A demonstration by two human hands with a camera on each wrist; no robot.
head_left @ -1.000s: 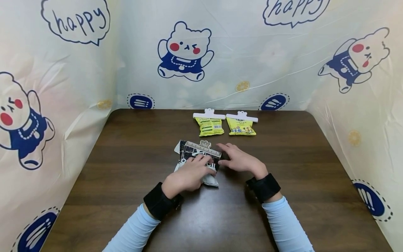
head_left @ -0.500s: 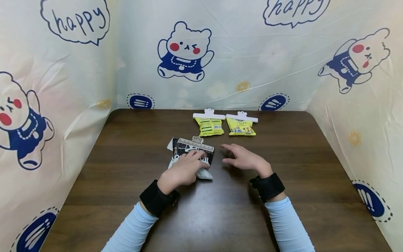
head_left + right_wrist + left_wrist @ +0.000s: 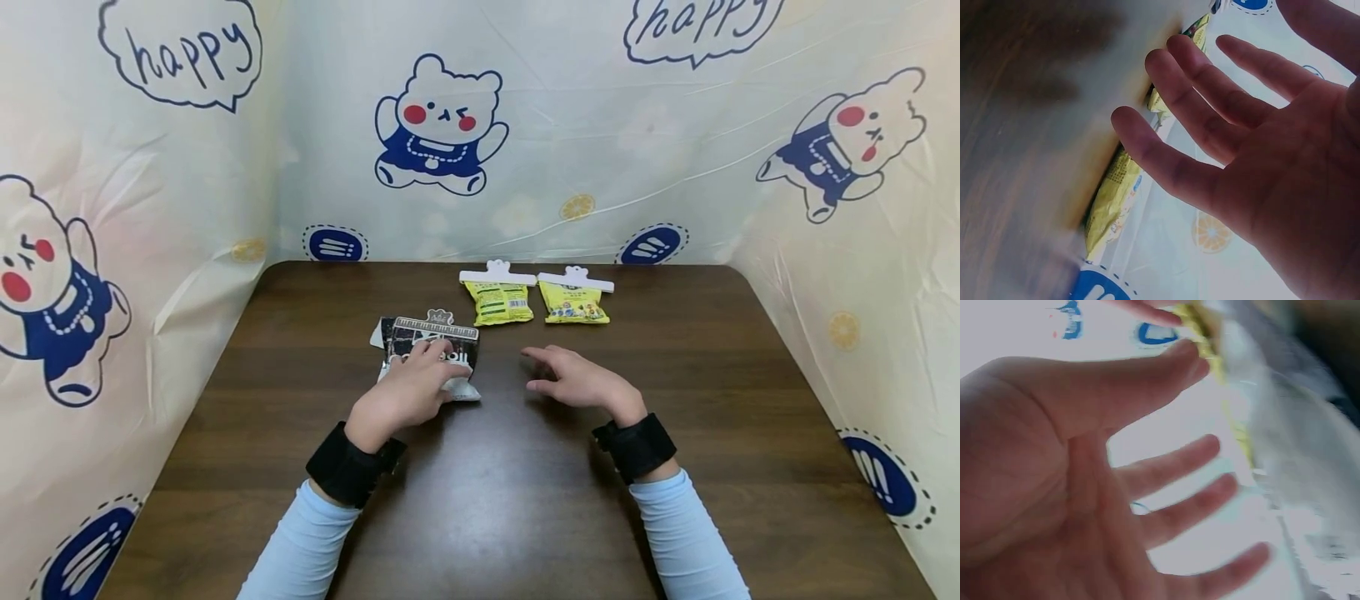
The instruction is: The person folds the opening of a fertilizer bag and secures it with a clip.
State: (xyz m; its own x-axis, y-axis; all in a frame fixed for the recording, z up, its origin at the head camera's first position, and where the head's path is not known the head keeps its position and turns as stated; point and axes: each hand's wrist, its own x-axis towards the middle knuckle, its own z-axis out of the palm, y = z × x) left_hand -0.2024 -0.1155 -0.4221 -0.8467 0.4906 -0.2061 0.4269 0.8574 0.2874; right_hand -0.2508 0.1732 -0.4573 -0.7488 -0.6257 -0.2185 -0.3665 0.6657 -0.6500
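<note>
My left hand (image 3: 408, 385) lies over a black and white bag (image 3: 463, 388), its outstretched fingertips resting on the front and partly covering the print. A pale sealing clip (image 3: 435, 329) with a ruler-like pattern spans the bag's top edge. In the left wrist view, the spread fingers point at the blurred bag (image 3: 1310, 450). To the right, my right hand (image 3: 581, 383) hovers over the table with fingers extended and nothing in it. The right wrist view has that hand (image 3: 1254, 144) with its fingers apart.
Two small yellow snack bags (image 3: 499, 302), each topped with a white clip (image 3: 576, 278), lie side by side near the back edge of the brown table (image 3: 712, 375). A patterned curtain (image 3: 330, 125) hangs behind and along both sides.
The black and white bag has slid left and slightly back under my left hand. My right hand has drawn away from the bag's right side and stays nearly in place.
</note>
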